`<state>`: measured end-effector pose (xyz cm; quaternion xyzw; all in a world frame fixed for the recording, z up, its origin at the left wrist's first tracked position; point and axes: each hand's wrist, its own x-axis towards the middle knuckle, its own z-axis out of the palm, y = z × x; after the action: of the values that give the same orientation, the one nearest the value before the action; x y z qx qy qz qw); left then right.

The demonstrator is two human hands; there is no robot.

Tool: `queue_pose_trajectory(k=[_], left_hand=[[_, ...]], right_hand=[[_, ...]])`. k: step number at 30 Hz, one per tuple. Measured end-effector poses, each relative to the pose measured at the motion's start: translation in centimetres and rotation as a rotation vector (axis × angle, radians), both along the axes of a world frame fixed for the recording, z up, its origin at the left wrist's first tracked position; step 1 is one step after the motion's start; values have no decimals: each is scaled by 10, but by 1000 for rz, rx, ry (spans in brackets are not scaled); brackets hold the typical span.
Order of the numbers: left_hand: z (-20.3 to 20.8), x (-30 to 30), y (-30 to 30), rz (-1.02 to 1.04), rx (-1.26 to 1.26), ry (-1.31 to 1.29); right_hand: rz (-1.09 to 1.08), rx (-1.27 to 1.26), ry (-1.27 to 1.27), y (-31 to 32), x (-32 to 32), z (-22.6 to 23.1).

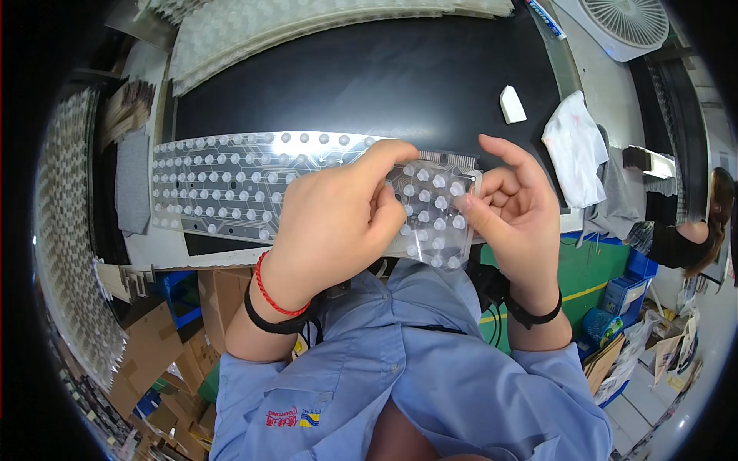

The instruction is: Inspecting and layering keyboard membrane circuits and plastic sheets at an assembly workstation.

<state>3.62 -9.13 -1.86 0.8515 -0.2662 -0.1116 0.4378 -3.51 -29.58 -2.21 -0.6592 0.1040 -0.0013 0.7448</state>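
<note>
A long, see-through keyboard membrane point(254, 186) with rows of whitish rubber domes and printed traces lies across the front of the black work surface. Its right end is raised a little and reaches past the front edge, above my lap. My left hand point(334, 211) is over the middle of the sheet, fingers curled and thumb bent against it, index fingertip by the striped connector tail point(446, 159). At the right edge, my right hand point(519, 203) pinches the membrane between thumb and curled fingers, with one finger raised. The left palm hides part of the domes.
Stacked dome sheets point(323, 34) line the back of the black mat point(346, 96). A white block point(512, 105) and a white cloth point(575, 146) lie at the right, a marker-like tube point(546, 19) and a fan point(626, 23) farther back. Another person point(684, 230) is at far right.
</note>
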Motion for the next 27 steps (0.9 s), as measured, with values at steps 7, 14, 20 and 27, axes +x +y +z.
queue_pose_trajectory(k=[7, 14, 20, 27], left_hand=[[-4, 0, 6, 38, -99, 99], [-7, 1, 6, 25, -109, 53], [-2, 1, 7, 62, -77, 80], [-3, -1, 5, 76, -161, 102]], right_hand=[[-18, -124, -61, 1, -3, -7], [-54, -72, 18, 6, -4, -4], [73, -995, -349, -5, -10, 1], [125, -663, -317, 11, -16, 6]])
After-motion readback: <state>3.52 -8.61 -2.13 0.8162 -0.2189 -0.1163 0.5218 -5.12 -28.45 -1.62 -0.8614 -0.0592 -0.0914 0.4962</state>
